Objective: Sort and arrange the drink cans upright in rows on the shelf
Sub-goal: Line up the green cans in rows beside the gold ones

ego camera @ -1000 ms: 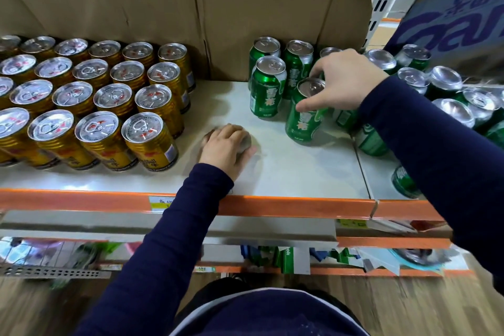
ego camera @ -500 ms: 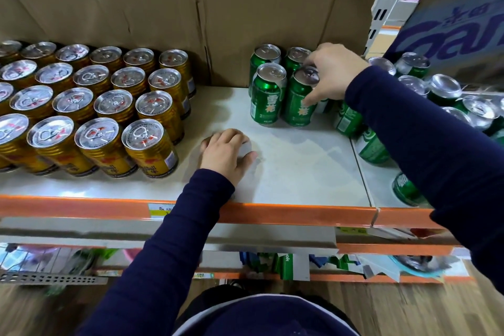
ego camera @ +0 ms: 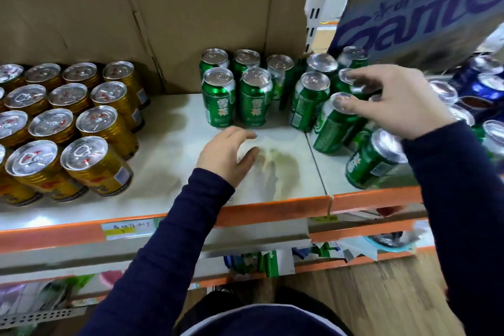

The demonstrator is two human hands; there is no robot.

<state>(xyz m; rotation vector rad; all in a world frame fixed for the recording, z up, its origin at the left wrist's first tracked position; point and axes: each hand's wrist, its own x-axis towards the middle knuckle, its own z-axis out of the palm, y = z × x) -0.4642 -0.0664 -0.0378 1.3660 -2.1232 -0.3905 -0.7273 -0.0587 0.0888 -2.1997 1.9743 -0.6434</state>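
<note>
Green cans stand upright in two short rows at the back of the white shelf (ego camera: pixel 169 172); the front pair are one can (ego camera: pixel 218 102) and its neighbour (ego camera: pixel 255 102). To their right is a loose cluster of green cans, some tilted (ego camera: pixel 331 128), one near the front edge (ego camera: pixel 373 162). My right hand (ego camera: pixel 395 101) hovers over this cluster with spread fingers, thumb at the lid of the tilted can, gripping nothing. My left hand (ego camera: pixel 226 157) lies relaxed and empty on the shelf in front of the green pair.
Gold cans (ego camera: pixel 92 163) fill the shelf's left side in tidy rows. Blue cans (ego camera: pixel 485 90) stand at the far right under a cardboard box with purple lettering (ego camera: pixel 422 8). Cardboard lines the back. An orange rail (ego camera: pixel 272 210) edges the shelf, above a lower shelf.
My right hand let go of the green can it set next to the front one and moved right over the loose cluster. My left hand slid slightly toward the green cans.
</note>
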